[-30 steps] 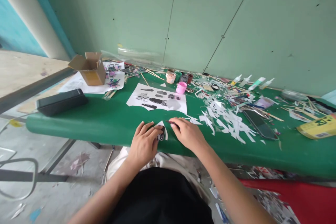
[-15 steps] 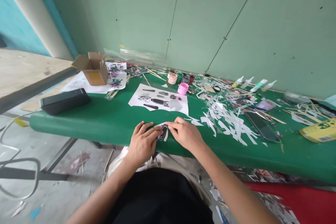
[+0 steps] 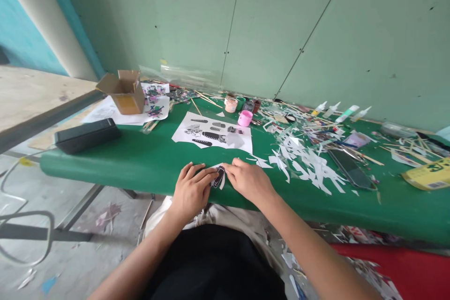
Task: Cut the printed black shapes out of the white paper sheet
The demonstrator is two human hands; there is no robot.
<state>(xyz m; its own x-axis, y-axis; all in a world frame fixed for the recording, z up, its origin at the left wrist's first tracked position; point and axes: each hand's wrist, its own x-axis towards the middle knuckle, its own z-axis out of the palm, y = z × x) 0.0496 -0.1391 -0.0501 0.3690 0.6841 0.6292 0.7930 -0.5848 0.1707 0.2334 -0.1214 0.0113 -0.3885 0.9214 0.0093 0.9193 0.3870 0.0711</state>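
Observation:
A small white paper cutout with a black printed shape (image 3: 218,177) lies at the near edge of the green table (image 3: 147,159). My left hand (image 3: 191,192) lies over its left side, fingers stretched and pressing it down. My right hand (image 3: 248,179) is closed at the cutout's right edge, fingertips pinched together on something thin that I cannot make out. A white printed sheet with black shapes (image 3: 213,134) lies just beyond the hands.
Several white paper scraps (image 3: 305,161) cover the table's right half, with a phone (image 3: 349,168), glue bottles (image 3: 337,111) and sticks. Small paint pots (image 3: 242,108) stand at the back. A cardboard box (image 3: 123,90) and black case (image 3: 86,134) sit left; a yellow box (image 3: 427,173) far right.
My right hand has slid left until its fingertips meet the cutout next to my left hand. The view has shifted slightly.

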